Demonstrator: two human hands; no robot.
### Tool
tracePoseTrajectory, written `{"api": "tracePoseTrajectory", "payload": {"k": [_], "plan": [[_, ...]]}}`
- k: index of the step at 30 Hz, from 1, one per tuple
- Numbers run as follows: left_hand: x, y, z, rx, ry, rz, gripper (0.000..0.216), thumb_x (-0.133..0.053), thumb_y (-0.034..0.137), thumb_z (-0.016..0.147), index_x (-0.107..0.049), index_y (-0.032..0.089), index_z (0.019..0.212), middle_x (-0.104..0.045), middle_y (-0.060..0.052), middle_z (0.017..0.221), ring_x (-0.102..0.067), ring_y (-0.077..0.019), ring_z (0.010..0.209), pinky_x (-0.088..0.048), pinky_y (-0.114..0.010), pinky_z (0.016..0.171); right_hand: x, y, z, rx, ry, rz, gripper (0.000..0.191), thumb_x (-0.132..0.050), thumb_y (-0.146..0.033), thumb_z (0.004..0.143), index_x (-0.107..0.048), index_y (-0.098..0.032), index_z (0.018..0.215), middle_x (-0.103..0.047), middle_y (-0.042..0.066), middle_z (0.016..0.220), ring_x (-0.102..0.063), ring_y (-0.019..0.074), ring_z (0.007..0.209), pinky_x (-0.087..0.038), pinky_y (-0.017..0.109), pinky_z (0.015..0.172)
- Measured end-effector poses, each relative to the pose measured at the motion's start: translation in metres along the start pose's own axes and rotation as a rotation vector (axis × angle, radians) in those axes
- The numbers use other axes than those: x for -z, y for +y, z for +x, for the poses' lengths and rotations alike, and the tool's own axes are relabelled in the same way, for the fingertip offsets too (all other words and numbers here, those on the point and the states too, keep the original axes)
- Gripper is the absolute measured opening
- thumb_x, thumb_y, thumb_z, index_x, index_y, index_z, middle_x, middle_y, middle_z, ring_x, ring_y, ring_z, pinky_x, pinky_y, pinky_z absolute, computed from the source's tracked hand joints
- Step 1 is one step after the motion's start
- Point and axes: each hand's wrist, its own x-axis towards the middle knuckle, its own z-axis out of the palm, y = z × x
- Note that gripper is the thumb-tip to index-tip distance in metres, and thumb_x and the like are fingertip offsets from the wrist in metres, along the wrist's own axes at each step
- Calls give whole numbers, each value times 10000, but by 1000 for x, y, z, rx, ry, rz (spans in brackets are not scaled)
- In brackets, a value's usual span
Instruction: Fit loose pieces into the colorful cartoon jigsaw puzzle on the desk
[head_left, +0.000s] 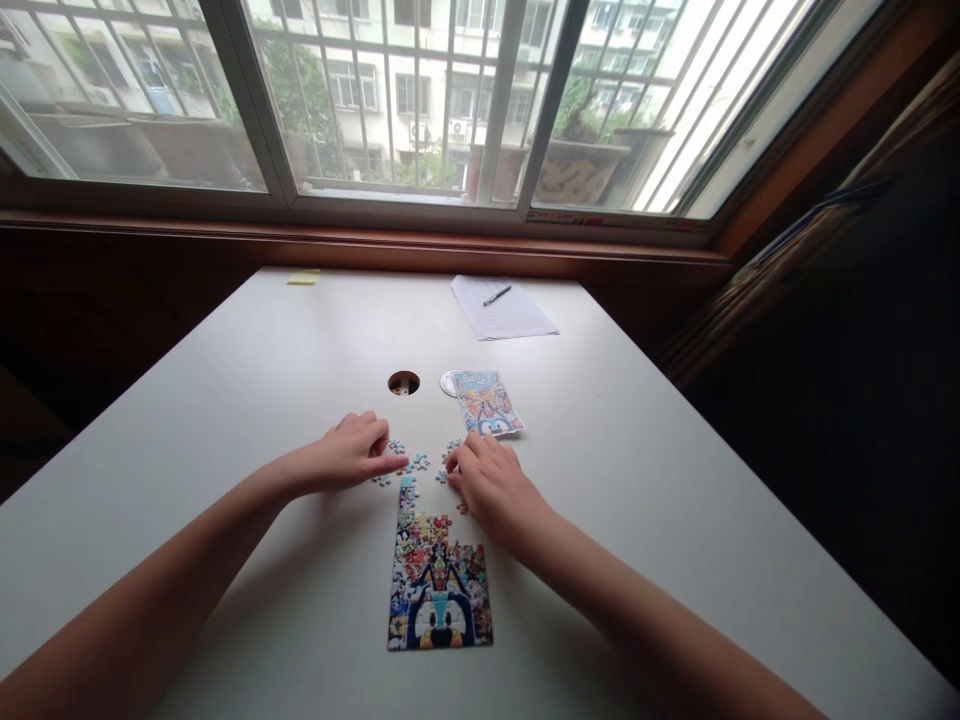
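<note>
A partly assembled jigsaw puzzle (pixel 442 600) lies flat on the white table, showing a blue cartoon dog's face amid many small colourful figures. Its upper edge is stepped, taller on the left side. Loose puzzle pieces (pixel 421 462) are scattered just beyond it. My left hand (pixel 358 450) is over the pieces to the left, thumb stretched out beside them and fingers loosely bent, apart from the thumb. On the right, my right hand (pixel 487 480) curls down with its fingertips drawn together among pieces; whatever they grip is hidden. A printed picture sheet (pixel 489 400) lies just past my right hand.
The white table (pixel 225 400) has a round hole (pixel 403 383), with a round silvery disc (pixel 448 383) partly under the picture sheet. Farther back are paper sheets (pixel 510 318) with a pen (pixel 496 295) on top, and yellow sticky notes (pixel 303 278). A barred window stands beyond.
</note>
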Motion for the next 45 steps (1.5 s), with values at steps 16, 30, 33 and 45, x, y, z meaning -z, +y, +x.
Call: {"api": "tracePoseTrajectory", "payload": {"k": [16,30,33,45], "plan": [[28,-48,-13,-97,-27,-375,292,-591,458,888,-636,193,1000,-569,-48,982,-507,-186,847,-424,-274,742,54,36,0,-7,203,232,115,-596,-186,967,-703,-212,934,-676,52,982,-613,195,914,-472,336,830],[31,-40,-19,-206,-66,-400,20,-472,176,739,-481,183,755,-512,-34,925,-461,-182,825,-401,-290,757,77,73,-7,-93,44,147,187,-574,-262,955,-752,-207,978,-706,70,999,-647,187,861,-478,305,788],[31,-40,-18,-204,-68,-380,56,-460,154,715,-470,187,758,-512,-35,916,-451,-187,826,-395,-296,757,79,75,-8,-101,-30,119,191,-577,-275,953,-757,-220,984,-710,61,1007,-647,181,853,-469,292,785],[31,-38,-17,-207,-62,-332,75,-436,134,696,-444,188,747,-499,-26,883,-441,-179,814,-393,-286,751,86,86,-9,-117,-222,107,147,-605,-222,884,-742,-209,831,-718,43,937,-636,184,828,-442,286,773]]}}
